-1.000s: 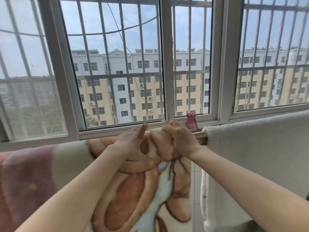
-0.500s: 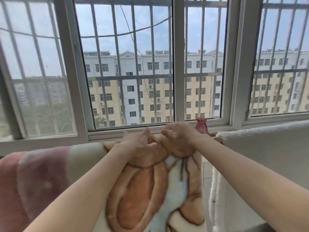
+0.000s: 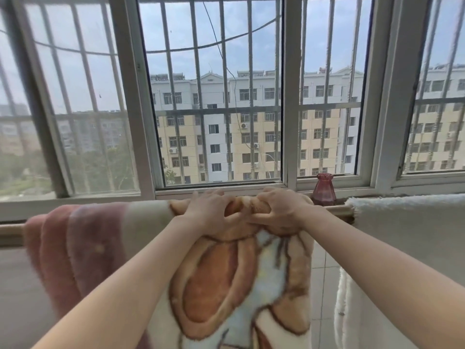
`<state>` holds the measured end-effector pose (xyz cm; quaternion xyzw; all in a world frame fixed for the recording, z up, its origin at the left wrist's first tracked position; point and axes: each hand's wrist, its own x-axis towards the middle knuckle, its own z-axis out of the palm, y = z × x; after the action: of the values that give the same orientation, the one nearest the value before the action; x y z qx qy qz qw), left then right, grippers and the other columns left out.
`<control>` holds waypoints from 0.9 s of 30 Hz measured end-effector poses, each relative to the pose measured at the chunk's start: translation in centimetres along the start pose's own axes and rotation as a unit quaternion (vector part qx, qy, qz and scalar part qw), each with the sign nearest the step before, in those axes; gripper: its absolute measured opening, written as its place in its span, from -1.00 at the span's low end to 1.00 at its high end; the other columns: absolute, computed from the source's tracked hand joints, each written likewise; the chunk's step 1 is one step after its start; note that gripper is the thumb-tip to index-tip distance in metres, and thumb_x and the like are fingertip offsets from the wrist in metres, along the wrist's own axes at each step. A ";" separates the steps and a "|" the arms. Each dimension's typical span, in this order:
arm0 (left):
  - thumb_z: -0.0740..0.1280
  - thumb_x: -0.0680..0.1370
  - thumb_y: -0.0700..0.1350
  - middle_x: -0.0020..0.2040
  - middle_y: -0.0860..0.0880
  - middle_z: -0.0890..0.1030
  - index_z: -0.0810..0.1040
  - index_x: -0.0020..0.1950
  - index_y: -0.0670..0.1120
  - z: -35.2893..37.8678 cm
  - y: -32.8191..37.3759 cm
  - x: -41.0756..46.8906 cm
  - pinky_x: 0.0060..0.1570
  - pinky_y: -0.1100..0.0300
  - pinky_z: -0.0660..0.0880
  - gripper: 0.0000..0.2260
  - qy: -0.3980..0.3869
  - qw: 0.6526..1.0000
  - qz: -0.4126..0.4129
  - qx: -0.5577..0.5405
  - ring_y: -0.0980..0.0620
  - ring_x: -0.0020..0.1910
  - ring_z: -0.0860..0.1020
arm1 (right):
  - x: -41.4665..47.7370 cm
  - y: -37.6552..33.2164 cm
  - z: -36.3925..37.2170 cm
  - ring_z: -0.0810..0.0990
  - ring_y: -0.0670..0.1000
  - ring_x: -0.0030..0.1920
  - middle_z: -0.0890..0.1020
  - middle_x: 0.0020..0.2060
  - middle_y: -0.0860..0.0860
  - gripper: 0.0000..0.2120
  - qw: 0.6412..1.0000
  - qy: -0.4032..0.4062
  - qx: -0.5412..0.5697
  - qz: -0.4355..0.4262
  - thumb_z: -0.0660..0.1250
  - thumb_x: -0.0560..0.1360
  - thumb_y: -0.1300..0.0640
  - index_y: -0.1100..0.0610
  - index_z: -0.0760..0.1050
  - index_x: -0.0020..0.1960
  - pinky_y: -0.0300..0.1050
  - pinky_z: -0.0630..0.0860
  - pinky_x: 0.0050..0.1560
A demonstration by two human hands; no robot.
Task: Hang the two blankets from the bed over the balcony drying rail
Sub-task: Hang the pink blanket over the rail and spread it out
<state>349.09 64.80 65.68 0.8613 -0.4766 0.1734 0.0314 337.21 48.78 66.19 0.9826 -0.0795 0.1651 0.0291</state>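
Note:
A patterned blanket (image 3: 216, 280) in orange, cream and pink hangs over the wooden drying rail (image 3: 10, 230), which runs left to right below the window. My left hand (image 3: 208, 210) lies on the blanket's top fold at the rail with its fingers spread. Just to its right, my right hand (image 3: 279, 210) is clenched on a bunch of the same fold. A white fluffy blanket (image 3: 412, 238) is draped over the rail at the right, apart from the patterned one.
A small red glass vase (image 3: 324, 190) stands on the window sill just behind the rail, close to my right hand. Barred windows (image 3: 219, 96) fill the wall ahead. Tiled floor (image 3: 323, 298) shows in the gap between the two blankets.
My left hand's raised finger has come down and the hand now lies spread on the fold. The right hand keeps its hold. The view has shifted left and slightly up.

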 end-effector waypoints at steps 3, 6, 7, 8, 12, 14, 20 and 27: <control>0.27 0.38 0.31 0.41 0.05 0.35 0.15 0.41 0.11 0.4 -1.6 -1.8 0.31 -0.27 0.14 -0.32 0.018 0.999 0.016 -0.040 -0.01 0.37 0.32 | 0.0 -0.9 0.1 0.53 0.08 0.08 0.53 0.06 -0.02 -0.56 1.000 0.014 -0.010 -0.002 0.18 0.41 -0.37 0.01 0.43 -0.05 -0.09 0.30 -0.09; 0.38 0.23 0.35 0.34 0.06 0.38 0.14 0.31 0.10 1.1 -3.4 -3.8 0.31 -0.29 0.07 -0.22 0.063 0.998 0.011 -0.022 -0.01 0.35 0.32 | 0.2 -1.6 0.3 0.53 0.09 0.10 0.56 0.07 -0.01 -0.59 1.000 0.022 -0.014 0.001 0.19 0.43 -0.31 0.02 0.42 -0.01 -0.02 0.37 0.03; 0.39 0.20 0.36 0.33 0.05 0.36 0.16 0.30 0.09 1.2 -4.0 -4.4 0.33 -0.30 0.03 -0.20 0.069 0.998 0.002 -0.008 -0.02 0.35 0.30 | 0.2 -1.7 0.4 0.53 0.09 0.10 0.57 0.07 -0.01 -0.60 0.999 0.029 -0.014 0.001 0.20 0.42 -0.29 0.01 0.41 0.04 0.00 0.38 0.06; 0.38 0.19 0.38 0.35 0.03 0.32 0.16 0.32 0.10 1.5 -4.6 -5.0 0.35 -0.31 -0.03 -0.18 0.066 0.998 -0.011 0.002 -0.04 0.38 0.26 | 0.3 -2.0 0.6 0.53 0.11 0.10 0.58 0.08 0.00 -0.59 0.999 0.032 -0.010 0.001 0.21 0.42 -0.27 -0.01 0.39 0.10 0.00 0.37 0.06; 0.31 0.25 0.43 0.50 0.00 0.09 0.04 0.44 0.20 1.8 -6.8 -7.0 0.35 -0.37 -0.16 -0.14 0.050 0.997 -0.059 0.008 -0.04 0.49 0.07 | 0.6 -3.4 1.3 0.51 0.14 0.10 0.53 0.13 0.04 -0.52 0.998 0.048 0.028 -0.026 0.25 0.42 -0.14 -0.03 0.27 0.27 -0.07 0.28 0.00; 0.31 0.27 0.38 0.51 0.00 0.05 0.00 0.45 0.22 1.7 -7.3 -7.3 0.35 -0.37 -0.17 -0.15 0.042 0.996 -0.073 0.001 -0.02 0.50 0.02 | 1.1 -4.5 1.6 0.48 0.13 0.16 0.49 0.19 0.03 -0.50 0.997 0.049 0.033 -0.058 0.25 0.42 -0.09 -0.01 0.26 0.32 -0.04 0.29 0.13; 0.36 0.28 0.36 0.52 0.03 0.02 0.01 0.47 0.19 1.8 -9.4 -8.6 0.37 -0.34 -0.18 -0.13 0.061 0.990 -0.121 -0.020 -0.01 0.50 0.00 | 2.6 -7.8 2.7 0.42 0.08 0.25 0.44 0.29 -0.01 -0.47 0.990 0.086 0.025 -0.105 0.24 0.41 -0.06 -0.02 0.29 0.36 0.00 0.24 0.29; 0.31 0.25 0.43 0.49 -0.03 0.11 0.08 0.43 0.22 1.9 -15.1 -10.6 0.34 -0.38 -0.13 -0.16 0.071 0.978 -0.197 -0.020 -0.07 0.49 0.03 | 4.6 -13.2 4.0 0.42 0.10 0.24 0.45 0.25 0.01 -0.50 0.982 0.116 0.052 -0.139 0.28 0.41 -0.04 0.02 0.36 0.33 0.02 0.24 0.30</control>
<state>357.06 81.19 62.14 0.9229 -0.2974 0.2151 0.1163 344.98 60.82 63.49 0.9584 0.0704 0.2766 0.0092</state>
